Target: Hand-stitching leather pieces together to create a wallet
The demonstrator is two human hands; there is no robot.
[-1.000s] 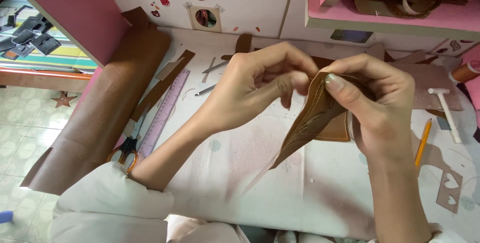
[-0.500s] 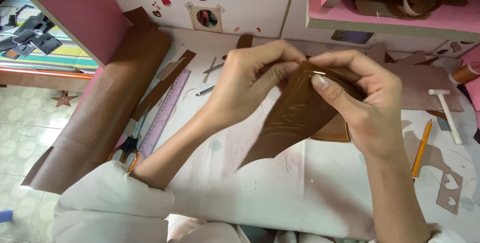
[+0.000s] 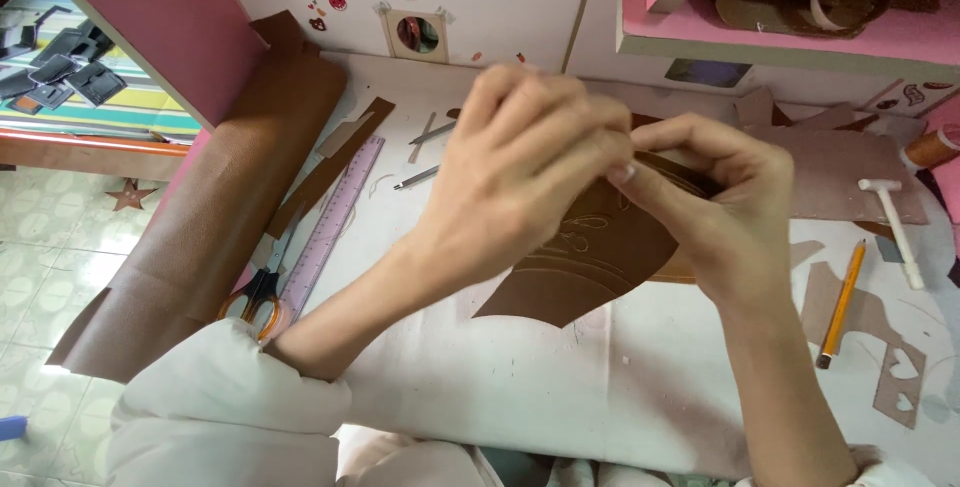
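From the head camera, looking down: in the middle of the frame two hands hold up a brown leather piece (image 3: 590, 262) above the white table (image 3: 520, 387). The left hand (image 3: 520, 172) is curled over the top edge of the piece, with its fingers bunched and closed on it. The right hand (image 3: 715, 207) pinches the same top edge from the right side, thumb and fingers pressed together on it. The two hands almost touch each other.

The leather piece hangs down from both grips, so most of it lies below the fingers, toward the middle of the frame. It looks thin, light and bendy (a bit like thick card), with faint curved lines pressed into it. It should not break, but it could crease, so the edge is a good place to hold it.

At the left of the frame lie a big brown leather roll (image 3: 215, 217), a purple ruler (image 3: 335, 222) and scissors (image 3: 255, 292). At the right lie a pencil (image 3: 842, 302) and a small white hammer (image 3: 893, 227).
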